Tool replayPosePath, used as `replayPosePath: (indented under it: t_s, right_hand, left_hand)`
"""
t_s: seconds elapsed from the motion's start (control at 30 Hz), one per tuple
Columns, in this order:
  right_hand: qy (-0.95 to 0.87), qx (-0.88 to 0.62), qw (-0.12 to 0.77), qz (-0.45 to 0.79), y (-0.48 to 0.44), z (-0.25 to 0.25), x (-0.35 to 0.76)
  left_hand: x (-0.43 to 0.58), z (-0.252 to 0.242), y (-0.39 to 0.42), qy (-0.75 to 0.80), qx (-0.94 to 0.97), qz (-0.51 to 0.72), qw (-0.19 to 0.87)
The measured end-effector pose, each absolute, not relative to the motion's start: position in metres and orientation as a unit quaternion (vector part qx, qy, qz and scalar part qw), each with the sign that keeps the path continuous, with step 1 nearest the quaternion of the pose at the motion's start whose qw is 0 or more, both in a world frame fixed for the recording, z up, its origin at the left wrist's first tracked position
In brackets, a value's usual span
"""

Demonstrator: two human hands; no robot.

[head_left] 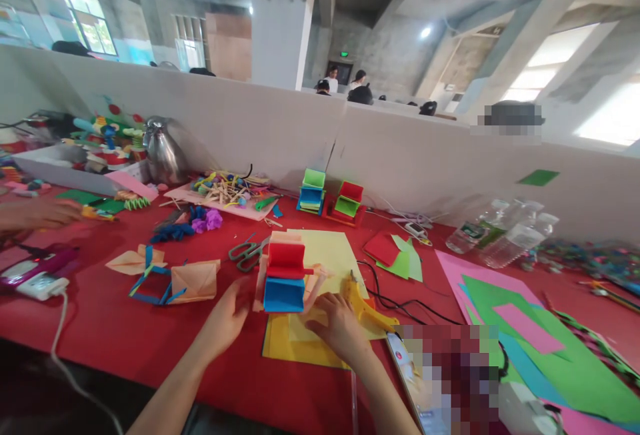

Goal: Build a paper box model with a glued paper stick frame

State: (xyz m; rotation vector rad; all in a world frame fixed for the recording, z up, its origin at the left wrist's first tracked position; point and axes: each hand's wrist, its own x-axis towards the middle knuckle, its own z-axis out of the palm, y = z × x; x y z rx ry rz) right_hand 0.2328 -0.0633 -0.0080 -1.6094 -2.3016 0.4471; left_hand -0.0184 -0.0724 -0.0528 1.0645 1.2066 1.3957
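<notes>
A folded paper model (284, 276) with a red upper box, a blue lower box and peach side flaps stands on yellow paper sheets (330, 255) on the red table (125, 335). My left hand (226, 318) holds its left side, fingers curled against the peach flap. Pressed against the model's right lower edge, my right hand (336, 321) has its fingers bent around the flap. A yellow glue gun (364, 308) lies just right of my right hand, its black cord trailing right.
Scissors (245, 253) lie behind the model. Peach and blue paper pieces (170, 278) sit left, stacked paper boxes (330, 198) at the back, coloured sheets (530, 328) and plastic bottles (500, 231) right. Another person's hand (35, 213) rests far left. A white partition (310, 135) backs the table.
</notes>
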Motion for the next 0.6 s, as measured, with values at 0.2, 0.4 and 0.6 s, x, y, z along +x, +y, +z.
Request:
replayPosePath:
  t_s: [0.2,0.4,0.6]
  right_hand:
    - [-0.769,-0.588,0.199,0.152,-0.042,-0.009,0.246]
    - [-0.737,-0.631,0.213,0.114,-0.007,-0.007,0.249]
    - [-0.765,-0.618,0.156,0.09,0.013,-0.003,0.237]
  left_hand:
    - [-0.013,-0.034,-0.017,0.48,0.323,0.613,0.539]
    - [-0.007,-0.024,0.002,0.448,0.285,0.606,0.592]
    - [-0.005,-0.032,-0.014,0.414,0.314,0.607,0.601]
